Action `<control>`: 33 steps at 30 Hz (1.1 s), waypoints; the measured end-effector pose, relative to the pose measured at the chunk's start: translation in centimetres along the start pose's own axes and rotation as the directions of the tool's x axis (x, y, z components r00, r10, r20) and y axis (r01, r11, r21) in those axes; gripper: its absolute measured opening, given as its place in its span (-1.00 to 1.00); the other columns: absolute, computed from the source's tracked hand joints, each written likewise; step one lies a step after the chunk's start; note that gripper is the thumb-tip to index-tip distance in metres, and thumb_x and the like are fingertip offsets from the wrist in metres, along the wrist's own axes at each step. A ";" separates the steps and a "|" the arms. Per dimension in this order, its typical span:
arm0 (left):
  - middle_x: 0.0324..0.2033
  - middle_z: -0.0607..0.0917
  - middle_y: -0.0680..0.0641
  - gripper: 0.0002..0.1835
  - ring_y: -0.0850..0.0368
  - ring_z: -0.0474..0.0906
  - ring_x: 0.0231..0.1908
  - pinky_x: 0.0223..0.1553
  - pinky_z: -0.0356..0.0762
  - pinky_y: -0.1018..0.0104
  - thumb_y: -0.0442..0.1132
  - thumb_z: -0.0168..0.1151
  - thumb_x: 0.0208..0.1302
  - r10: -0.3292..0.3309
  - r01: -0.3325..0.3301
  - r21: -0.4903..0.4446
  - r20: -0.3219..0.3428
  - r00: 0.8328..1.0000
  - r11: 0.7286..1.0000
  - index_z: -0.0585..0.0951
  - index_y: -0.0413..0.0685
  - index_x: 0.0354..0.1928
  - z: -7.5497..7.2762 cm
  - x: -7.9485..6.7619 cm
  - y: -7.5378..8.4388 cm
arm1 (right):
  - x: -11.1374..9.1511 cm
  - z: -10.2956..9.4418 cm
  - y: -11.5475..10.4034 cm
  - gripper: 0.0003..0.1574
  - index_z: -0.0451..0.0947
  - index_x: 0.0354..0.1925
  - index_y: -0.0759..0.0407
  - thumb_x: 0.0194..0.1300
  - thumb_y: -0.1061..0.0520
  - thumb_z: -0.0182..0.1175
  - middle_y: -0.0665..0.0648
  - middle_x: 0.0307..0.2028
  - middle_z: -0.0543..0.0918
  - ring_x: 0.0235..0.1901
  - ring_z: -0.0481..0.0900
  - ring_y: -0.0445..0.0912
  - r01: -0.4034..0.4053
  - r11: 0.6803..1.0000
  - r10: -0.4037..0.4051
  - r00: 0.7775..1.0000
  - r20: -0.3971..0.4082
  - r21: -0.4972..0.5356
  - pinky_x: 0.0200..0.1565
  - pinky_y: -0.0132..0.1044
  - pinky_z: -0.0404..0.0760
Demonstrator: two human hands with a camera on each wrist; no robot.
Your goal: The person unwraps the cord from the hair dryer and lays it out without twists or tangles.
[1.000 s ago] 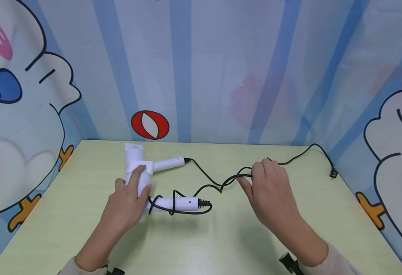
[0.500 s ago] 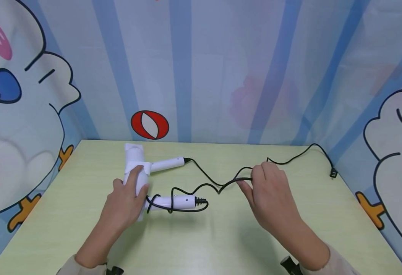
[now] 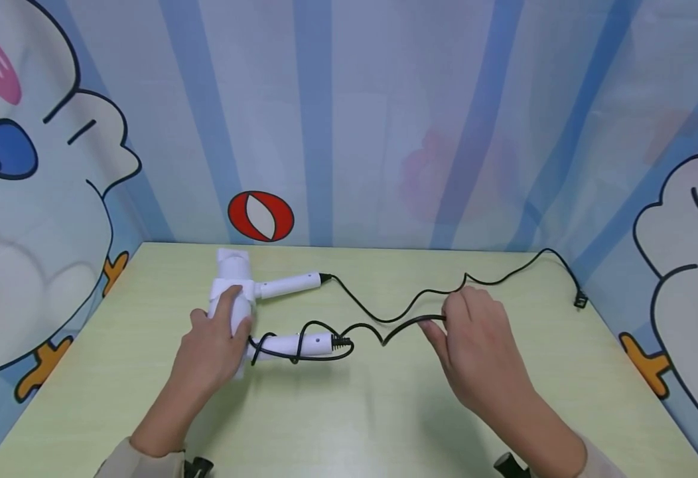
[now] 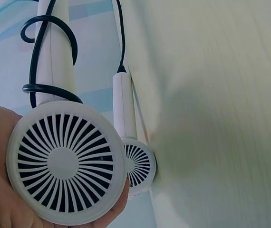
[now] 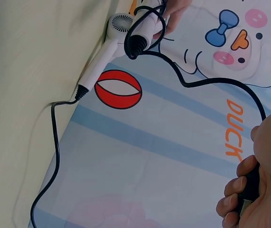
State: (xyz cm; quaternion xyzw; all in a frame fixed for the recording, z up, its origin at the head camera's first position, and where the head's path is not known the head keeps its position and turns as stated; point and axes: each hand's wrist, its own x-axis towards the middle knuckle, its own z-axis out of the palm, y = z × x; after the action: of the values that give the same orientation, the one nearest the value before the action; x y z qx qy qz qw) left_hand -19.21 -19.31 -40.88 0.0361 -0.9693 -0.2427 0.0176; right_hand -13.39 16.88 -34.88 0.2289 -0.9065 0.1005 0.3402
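My left hand (image 3: pixel 211 345) grips the body of a white hair dryer (image 3: pixel 301 345), its handle pointing right and held above the table. The dryer's black cord (image 3: pixel 411 322) loops loosely round that handle and runs right to my right hand (image 3: pixel 483 342). In the right wrist view, the curled fingers of that hand hold the cord's black plug (image 5: pixel 250 183). The left wrist view shows the round slatted grille (image 4: pixel 64 164) of the held dryer. Behind it, a second white hair dryer (image 3: pixel 289 285) lies on the table, partly covered by my left hand.
The second dryer's black cord (image 3: pixel 379 320) runs along the back of the pale table (image 3: pixel 373 425) to a plug (image 3: pixel 580 300) at the right edge. A printed cartoon backdrop (image 3: pixel 361 133) encloses the table at the back and sides.
My left hand and the held dryer have shifted slightly left. My right hand has moved a little right and down, and the cord it holds now shows apart from the second dryer's cord.
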 end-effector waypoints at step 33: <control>-0.12 0.34 -0.44 -0.28 -0.19 0.50 -0.48 -0.58 0.44 0.16 0.04 -0.04 0.54 -0.047 0.047 -0.001 -0.049 0.998 0.999 -0.02 0.13 0.60 -0.8 0.9 -0.5 | -1.3 -0.9 -0.9 -0.34 0.20 -0.43 0.11 0.62 -0.32 -0.37 -0.01 -0.47 0.13 -0.45 0.05 -0.10 0.016 0.999 -0.017 1.000 0.013 0.042 -0.34 -0.23 0.07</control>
State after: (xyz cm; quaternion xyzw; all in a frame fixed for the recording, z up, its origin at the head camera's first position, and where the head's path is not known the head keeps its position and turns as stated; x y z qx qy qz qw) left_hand -20.05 -20.20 -40.39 0.0647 -0.9674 -0.2421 0.0358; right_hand -11.61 16.88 -35.02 0.2441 -0.9045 0.1151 0.3302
